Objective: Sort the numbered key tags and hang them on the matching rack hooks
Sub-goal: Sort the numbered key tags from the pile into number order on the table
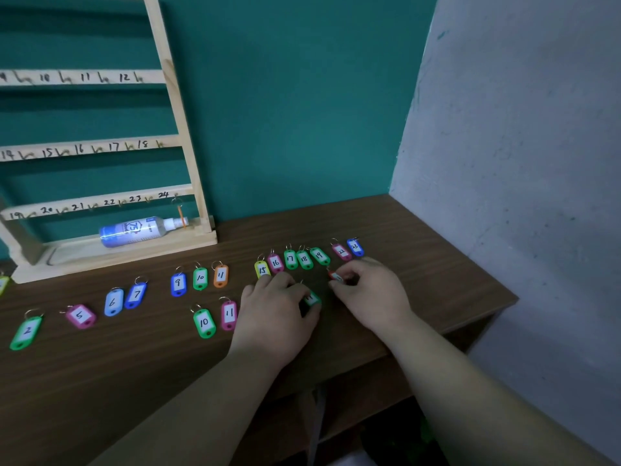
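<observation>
While curled, right hand (pixel 373 294) round tag (pixel 336 276)

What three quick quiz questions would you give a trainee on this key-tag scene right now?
1. True or false: the white-and-blue spray bottle stands upright in the pale wooden rack.
2. Which colour is the plastic key tag numbered 23? A green, B blue, C orange.
3. Fill in: the small plastic key tag pinched by the right hand is coloured ____.
Key: 1 false, it lies on its side on the base; 2 B; 3 red.
</observation>
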